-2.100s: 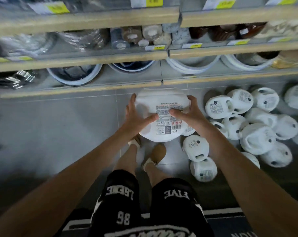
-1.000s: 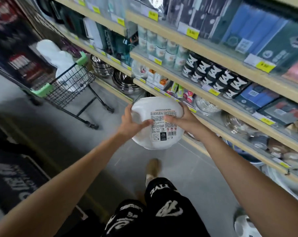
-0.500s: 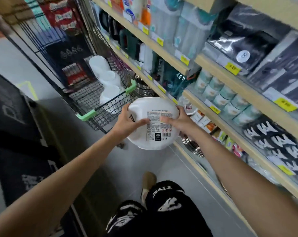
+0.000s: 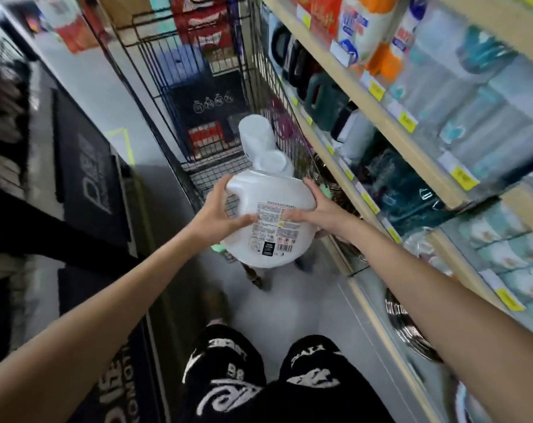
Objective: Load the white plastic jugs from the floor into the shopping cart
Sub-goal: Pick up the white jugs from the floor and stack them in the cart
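I hold a white plastic jug (image 4: 268, 221) with a printed label in both hands, in front of me at chest height. My left hand (image 4: 217, 213) grips its left side and my right hand (image 4: 315, 213) grips its right side. Straight ahead stands the black wire shopping cart (image 4: 204, 178) with green corner guards. Inside it lie two white jugs (image 4: 260, 145), partly hidden behind the jug I carry. The held jug hangs over the cart's near edge.
Wooden store shelves (image 4: 381, 117) with yellow price tags run along the right, stocked with packaged goods and metal bowls. A tall black wire rack (image 4: 179, 71) stands behind the cart. Dark display panels (image 4: 88, 166) line the left. Grey floor lies below.
I have turned from the pile of jugs on the floor and walked toward the cart, carrying the jug in both hands. The cart is now directly in front and much closer.
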{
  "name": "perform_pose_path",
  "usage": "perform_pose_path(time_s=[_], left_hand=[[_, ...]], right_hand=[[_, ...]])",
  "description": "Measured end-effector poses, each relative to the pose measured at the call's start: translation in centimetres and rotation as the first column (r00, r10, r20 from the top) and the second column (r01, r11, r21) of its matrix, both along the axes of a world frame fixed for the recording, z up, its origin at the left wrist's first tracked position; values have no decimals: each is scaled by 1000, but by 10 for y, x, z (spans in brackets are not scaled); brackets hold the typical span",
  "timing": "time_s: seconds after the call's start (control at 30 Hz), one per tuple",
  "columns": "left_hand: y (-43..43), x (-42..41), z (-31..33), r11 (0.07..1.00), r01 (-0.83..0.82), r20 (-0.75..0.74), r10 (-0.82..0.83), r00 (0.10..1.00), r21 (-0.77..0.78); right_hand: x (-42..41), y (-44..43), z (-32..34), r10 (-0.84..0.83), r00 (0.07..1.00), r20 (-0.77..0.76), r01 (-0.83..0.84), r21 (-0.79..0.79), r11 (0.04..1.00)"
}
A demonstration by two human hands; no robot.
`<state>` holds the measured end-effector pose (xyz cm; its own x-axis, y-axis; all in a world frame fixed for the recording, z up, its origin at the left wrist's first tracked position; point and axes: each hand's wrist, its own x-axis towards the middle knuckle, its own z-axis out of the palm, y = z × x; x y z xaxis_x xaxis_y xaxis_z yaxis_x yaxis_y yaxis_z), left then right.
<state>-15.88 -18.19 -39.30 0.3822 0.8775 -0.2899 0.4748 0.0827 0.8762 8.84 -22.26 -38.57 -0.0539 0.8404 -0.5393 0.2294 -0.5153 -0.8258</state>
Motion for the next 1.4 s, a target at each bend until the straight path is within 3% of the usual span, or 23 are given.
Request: perform_pose_path(time_s=[0.13,0.27,0.47,0.6,0.7,0.8,0.93,1.03,1.3,1.4], left_hand=[[78,-35,-3,986,162,-56,-160,986,32],[164,-56,-10,954,299,-110,-299,948,-12],[257,-60,-27,861,497,-300,-506,809,-111],[301,-47,-47,812,417,-77,-486,870,-409],[322,-34,-74,792,275,-59,-363,930,-545],[338,-20,-106,802,231,-61,-315,947,-550],[357,-12,-145,756,289,-33,-379,925,-587],[367,-14,-172,781,279,-73,-382,921,-559],[384,-1,-211,801,338,-231,-496,837,-495],[385,3,-222,791,385,-194,-521,831,-475]], right_hand=[[-33,60,-4,9,999,-44,-11,-56,998],[-64,111,-19,-101,994,-30,98,-99,990],[-104,159,-56,-267,963,42,268,-44,962],[-123,181,-88,-373,923,95,374,-2,927],[-134,197,-110,-390,899,197,391,35,920],[-142,211,-132,-397,869,296,394,71,916],[-148,224,-156,-371,802,468,330,171,928],[-151,233,-177,-373,741,559,269,262,927],[-144,247,-224,-272,629,728,188,197,962],[-145,247,-235,-265,560,785,189,191,963]])
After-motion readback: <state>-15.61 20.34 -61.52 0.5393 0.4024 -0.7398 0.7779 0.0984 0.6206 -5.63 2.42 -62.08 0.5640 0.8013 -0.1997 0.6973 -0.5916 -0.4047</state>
